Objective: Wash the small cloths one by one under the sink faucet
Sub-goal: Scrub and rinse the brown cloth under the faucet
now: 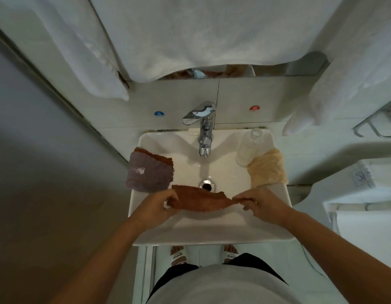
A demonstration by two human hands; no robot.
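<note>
Over the sink (212, 233), toward six o'clock of the drain (206, 185), left hand (156, 207) and right hand (261, 205) each pinch an end of the brown cloth (201, 199), stretching it flat, likely for rinsing under the faucet (204, 132).

A cloth (201, 199) stretches between both hands over the sink (212, 233), before the faucet (204, 128).

Dim, flat indoor light, seen through a wide-angle lens.

The white sink (212, 229) is lit brightest; glare is caught on the chrome faucet (200, 113); the left wall is left in deep shadow; straight edges are bowed toward the corners; fine detail is softened and grainy throughout.
</note>
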